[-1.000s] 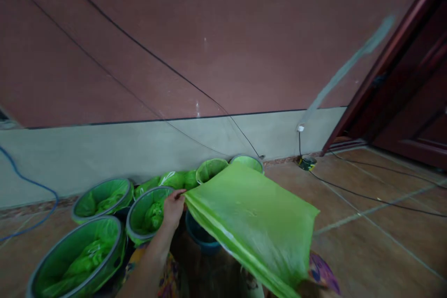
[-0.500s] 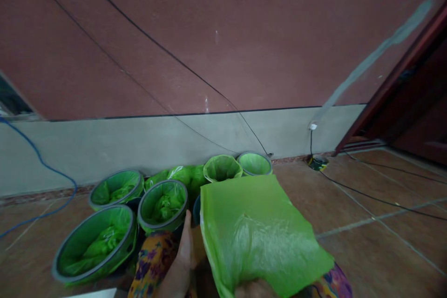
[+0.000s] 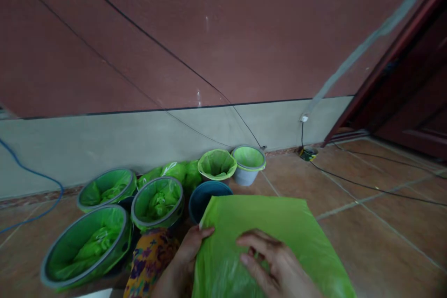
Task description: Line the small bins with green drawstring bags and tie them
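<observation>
A flat green plastic bag, perhaps several layered together, lies across the lap at the lower middle. My left hand grips its left edge, thumb on top and the other fingers hidden beneath. Over the middle of the bag is my right hand, its fingers curved, with a gap between thumb and forefinger and nothing held. Just beyond the bag stands a dark blue bucket with no liner showing. Left of my left hand is a grey-rimmed bin lined with green plastic and holding a bunched green bag.
Two more lined bins, one near and one farther, stand at left. Green bundles, a lined bucket and a pale grey bucket line the wall. A cable reel and blue cord lie on the tiles.
My right hand has come up from the bag's lower edge to over its middle. My left hand has moved right and taken the left edge. The bag sits lower, uncovering the blue bucket.
</observation>
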Available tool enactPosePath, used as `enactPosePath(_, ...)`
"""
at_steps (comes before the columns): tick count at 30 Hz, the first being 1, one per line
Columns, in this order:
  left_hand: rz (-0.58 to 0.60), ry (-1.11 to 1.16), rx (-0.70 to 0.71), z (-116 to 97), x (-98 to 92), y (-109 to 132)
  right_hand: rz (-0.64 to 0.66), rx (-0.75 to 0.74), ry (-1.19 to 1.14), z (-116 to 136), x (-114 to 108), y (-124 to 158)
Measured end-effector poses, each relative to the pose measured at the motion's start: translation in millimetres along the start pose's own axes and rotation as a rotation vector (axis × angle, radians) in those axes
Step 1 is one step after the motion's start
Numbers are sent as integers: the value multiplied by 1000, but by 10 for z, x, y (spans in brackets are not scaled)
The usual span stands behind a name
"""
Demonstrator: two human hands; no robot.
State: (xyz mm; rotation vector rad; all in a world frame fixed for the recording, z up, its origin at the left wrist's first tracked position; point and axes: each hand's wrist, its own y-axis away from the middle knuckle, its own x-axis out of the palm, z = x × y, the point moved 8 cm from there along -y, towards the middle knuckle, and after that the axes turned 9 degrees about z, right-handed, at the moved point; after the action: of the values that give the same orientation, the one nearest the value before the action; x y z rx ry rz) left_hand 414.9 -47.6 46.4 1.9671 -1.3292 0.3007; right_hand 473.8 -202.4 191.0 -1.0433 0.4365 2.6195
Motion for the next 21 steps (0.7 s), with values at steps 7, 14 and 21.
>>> enactPosePath(7,15,-140,-105,488,-97,-287,-251,368,524,-1395,123,403)
enactPosePath(14,-41,-378,-95,864,-435,-495,-515,463,464,-2041,306,981)
enactPosePath(21,-115,-328,-89,973,-548,-467,-787,736,-311,-2623,40,1450)
